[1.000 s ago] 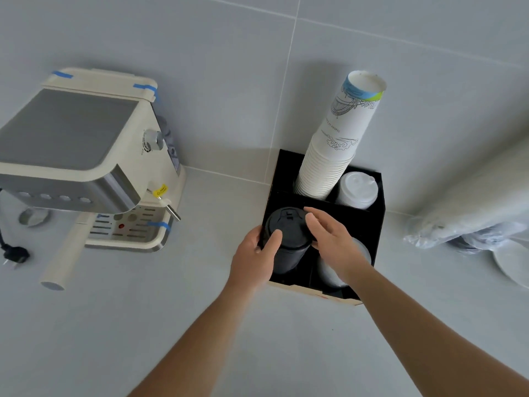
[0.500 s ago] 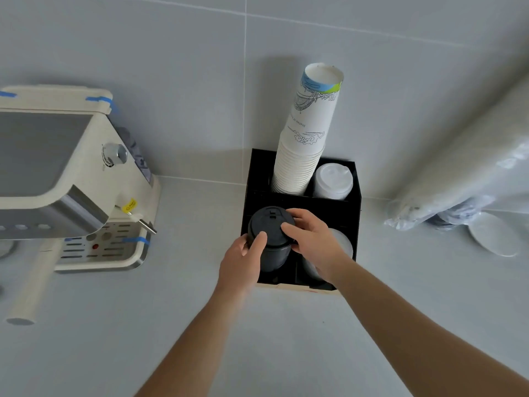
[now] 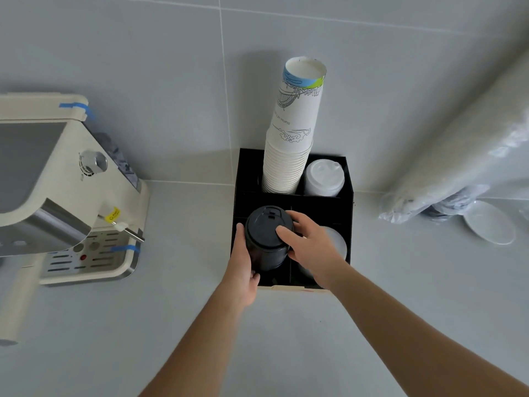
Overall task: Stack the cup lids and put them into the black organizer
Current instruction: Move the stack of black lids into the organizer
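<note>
1. Your left hand [image 3: 242, 270] is wrapped round the left side of the stack of black lids [image 3: 267, 239], fingers curled in under its lower part, so that's a proper grip on it.
2. Your right hand [image 3: 310, 247] comes in from the other side, thumb lying across the top lid and fingers round the far edge, clamped on the same stack.
3. The stack sits upright in the front-left compartment of the black organizer [image 3: 347, 202], top still poking above the rim.
4. Front-right compartment has pale lids [image 3: 339, 243], mostly hidden behind your right hand.
5. Back row: a tall leaning stack of paper cups [image 3: 292, 144] on the left, white lids [image 3: 323, 177] on the right.
6. Coffee machine [image 3: 65, 193] is off to the left, a plastic bag [image 3: 458, 156] to the right with a white plate [image 3: 491, 223] by it.
</note>
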Demonstrator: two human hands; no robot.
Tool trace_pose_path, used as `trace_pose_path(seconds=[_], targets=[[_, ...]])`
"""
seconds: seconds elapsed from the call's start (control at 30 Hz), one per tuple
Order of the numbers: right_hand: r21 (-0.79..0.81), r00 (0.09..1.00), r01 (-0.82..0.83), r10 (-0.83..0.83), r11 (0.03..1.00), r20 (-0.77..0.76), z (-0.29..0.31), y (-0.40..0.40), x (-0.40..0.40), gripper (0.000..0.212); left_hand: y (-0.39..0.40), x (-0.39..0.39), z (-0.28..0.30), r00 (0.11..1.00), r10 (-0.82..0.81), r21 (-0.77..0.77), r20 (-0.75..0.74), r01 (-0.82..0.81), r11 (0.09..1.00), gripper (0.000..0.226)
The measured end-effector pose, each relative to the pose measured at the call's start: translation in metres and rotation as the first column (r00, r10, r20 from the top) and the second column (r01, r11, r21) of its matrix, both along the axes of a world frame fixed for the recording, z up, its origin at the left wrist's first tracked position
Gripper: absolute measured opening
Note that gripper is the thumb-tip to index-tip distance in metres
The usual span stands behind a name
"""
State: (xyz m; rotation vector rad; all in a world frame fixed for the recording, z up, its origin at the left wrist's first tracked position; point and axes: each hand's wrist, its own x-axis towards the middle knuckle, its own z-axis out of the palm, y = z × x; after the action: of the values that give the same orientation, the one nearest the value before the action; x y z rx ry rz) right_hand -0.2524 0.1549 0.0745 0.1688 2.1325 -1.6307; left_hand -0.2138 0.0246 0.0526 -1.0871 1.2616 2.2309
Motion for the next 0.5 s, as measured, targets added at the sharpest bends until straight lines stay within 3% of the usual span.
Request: trace_pose_path(seconds=[0.13, 0.43, 0.5], targets=[[-0.036, 0.998, 0.058, -0.058, 0.998, -0.016, -0.001, -0.002, 0.011, 0.039, 0.004, -0.005, -0.006, 0.999, 0.049, -0.009, -0.017, -0.049, 0.999, 0.048], [-0.054, 0.994, 0.105, -0.106, 0.993, -0.003, -0.004, -0.003, 0.017, 0.043, 0.008, 0.000, -0.005, 0.993, 0.104, -0.008, -0.051, -0.104, 0.995, 0.048], [-0.069, 0.993, 0.114, -0.113, 0.991, 0.019, -0.001, -0.004, 0.015, 0.045, 0.008, 0.005, -0.004, 0.991, 0.120, -0.001, -0.050, -0.121, 0.993, 0.058]])
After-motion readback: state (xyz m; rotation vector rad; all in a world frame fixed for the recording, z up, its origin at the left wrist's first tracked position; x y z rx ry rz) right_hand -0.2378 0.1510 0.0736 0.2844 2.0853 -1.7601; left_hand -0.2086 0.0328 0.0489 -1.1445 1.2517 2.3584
